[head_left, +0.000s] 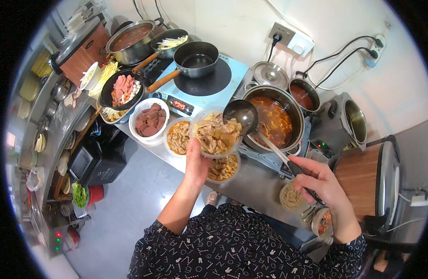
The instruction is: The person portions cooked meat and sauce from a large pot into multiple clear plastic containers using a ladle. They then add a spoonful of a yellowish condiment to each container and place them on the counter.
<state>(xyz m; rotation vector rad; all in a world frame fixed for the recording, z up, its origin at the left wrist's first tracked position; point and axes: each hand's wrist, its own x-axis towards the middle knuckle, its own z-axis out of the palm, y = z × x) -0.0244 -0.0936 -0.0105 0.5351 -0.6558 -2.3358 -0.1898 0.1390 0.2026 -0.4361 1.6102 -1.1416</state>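
Observation:
My left hand (pixel 196 162) grips a clear plastic bowl (pixel 217 130) filled with pale cooked meat pieces, held above the counter. In my right hand (pixel 315 179) is the black handle of a ladle (pixel 241 117). The ladle's dark head overlaps the bowl's right rim and hides part of its contents. Just right of the ladle stands a steel stockpot (pixel 273 122) of reddish-brown broth. Below the held bowl, and partly hidden by it, are a tub of meat in orange sauce (pixel 177 137) and another tub of brownish food (pixel 224 167).
A white bowl of dark red blocks (pixel 150 120) stands left, beside a black pan of sliced sausage (pixel 123 89). Behind is a blue induction cooker (pixel 214 83) with an empty saucepan (pixel 195 61). A small pot of red liquid (pixel 303 94) and a wood-patterned cooker (pixel 360 178) stand right.

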